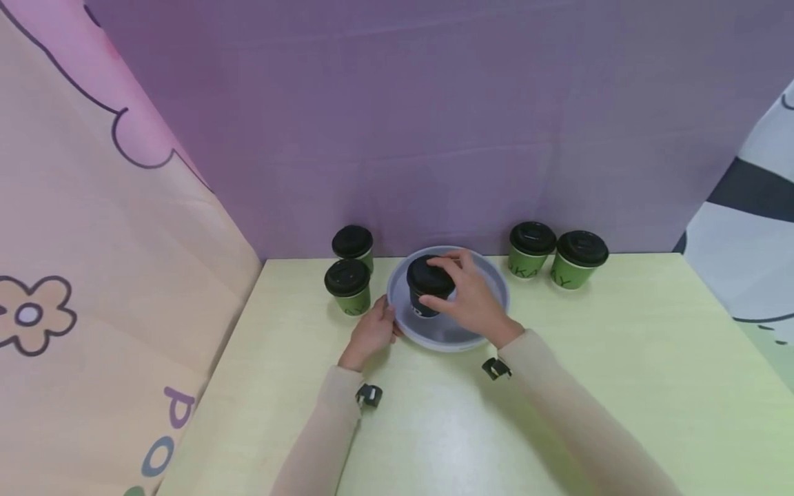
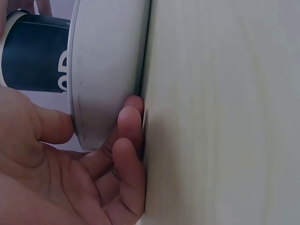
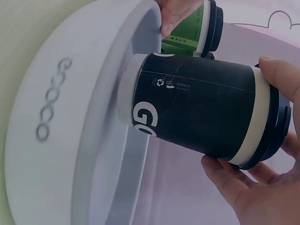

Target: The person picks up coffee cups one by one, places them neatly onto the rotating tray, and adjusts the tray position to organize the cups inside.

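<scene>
A dark paper cup (image 3: pixel 197 105) with a black lid and white lettering is over the round grey tray (image 1: pixel 449 339). My right hand (image 1: pixel 474 300) grips the cup near its lid, thumb on one side and fingers on the other. At the tray's left edge, my left hand (image 1: pixel 373 329) holds on, its thumb (image 2: pixel 54 125) against the rim and its fingers curled at the underside by the table. Close by the left hand stands a green cup (image 1: pixel 353 303) with a black lid, and another green cup (image 1: pixel 353 241) is partly hidden behind it.
Two more lidded green cups, one (image 1: pixel 528 263) nearer the tray and one (image 1: pixel 572 274) farther right, stand by the back wall (image 1: pixel 397 138). The pale table (image 1: pixel 434 427) meets a printed side cloth (image 1: pixel 124 275) on the left.
</scene>
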Motion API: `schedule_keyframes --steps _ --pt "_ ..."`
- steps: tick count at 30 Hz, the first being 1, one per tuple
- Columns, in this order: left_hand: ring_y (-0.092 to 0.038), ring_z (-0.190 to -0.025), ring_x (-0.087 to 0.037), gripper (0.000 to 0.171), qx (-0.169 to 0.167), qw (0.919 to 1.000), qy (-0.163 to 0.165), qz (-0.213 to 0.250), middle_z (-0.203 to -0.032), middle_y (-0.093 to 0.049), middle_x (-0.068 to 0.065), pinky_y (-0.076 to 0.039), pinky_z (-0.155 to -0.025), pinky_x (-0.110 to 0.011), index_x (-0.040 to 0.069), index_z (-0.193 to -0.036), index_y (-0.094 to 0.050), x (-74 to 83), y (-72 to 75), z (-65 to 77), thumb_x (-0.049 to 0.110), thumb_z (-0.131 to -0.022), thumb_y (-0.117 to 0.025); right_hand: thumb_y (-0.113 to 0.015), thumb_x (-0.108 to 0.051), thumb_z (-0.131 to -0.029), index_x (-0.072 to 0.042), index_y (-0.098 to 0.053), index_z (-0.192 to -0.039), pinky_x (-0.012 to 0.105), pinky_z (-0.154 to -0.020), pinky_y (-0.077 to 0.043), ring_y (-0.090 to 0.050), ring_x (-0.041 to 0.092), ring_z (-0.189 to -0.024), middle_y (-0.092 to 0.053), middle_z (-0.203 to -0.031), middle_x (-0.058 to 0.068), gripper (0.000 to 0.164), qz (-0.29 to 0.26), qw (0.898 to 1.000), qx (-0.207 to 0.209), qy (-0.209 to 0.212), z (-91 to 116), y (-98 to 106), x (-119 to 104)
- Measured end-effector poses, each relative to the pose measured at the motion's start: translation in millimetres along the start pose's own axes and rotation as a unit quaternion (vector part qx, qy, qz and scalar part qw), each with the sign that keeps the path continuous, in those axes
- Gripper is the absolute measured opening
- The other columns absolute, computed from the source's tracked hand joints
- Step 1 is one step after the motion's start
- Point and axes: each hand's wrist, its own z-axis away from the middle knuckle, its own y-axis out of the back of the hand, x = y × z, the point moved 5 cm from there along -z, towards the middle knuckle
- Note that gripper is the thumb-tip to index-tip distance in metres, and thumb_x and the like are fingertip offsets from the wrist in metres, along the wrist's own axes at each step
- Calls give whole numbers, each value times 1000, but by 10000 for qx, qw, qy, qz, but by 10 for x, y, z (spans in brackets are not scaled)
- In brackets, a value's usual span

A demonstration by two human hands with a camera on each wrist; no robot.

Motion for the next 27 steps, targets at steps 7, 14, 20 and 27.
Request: schedule_keyframes --steps 7,14,20,27 --pt "-61 -64 -14 52 3 10000 52 -16 -86 -72 -10 -49 -83 -38 10 -159 -33 1 -5 -6 30 -112 -34 -85 -38 -84 -14 -57 -141 51 -101 -52 -59 36 -118 -44 -140 17 68 -2 10000 -13 47 -54 -89 -35" --pt "-61 -65 -14 52 19 9999 96 -70 -88 -72 -10 -48 -81 -36 11 -160 -33 -3 -6 -10 31 -112 -33 -86 -36 -83 -13 -58 -140 50 -102 -52 -59 35 -119 -44 -139 16 68 77 9999 -104 13 -98 -167 -81" --pt "-61 -65 -15 50 50 9999 17 -121 -86 -71 -10 -48 -76 -35 12 -158 -36 8 -4 6 30 -112 -32 -85 -36 -84 -13 -57 -142 50 -103 -51 -58 34 -120 -44 -140 14 67 163 9995 -227 -154 -110 -220 -73" --pt "-61 -66 -16 52 43 9999 122 -62 -87 -70 -9 -47 -74 -32 12 -160 -33 -22 -9 -13 32 -112 -31 -82 -38 -87 -17 -56 -144 52 -105 -50 -57 34 -124 -43 -143 13 66 195 9988 -342 -274 -125 -282 -60"
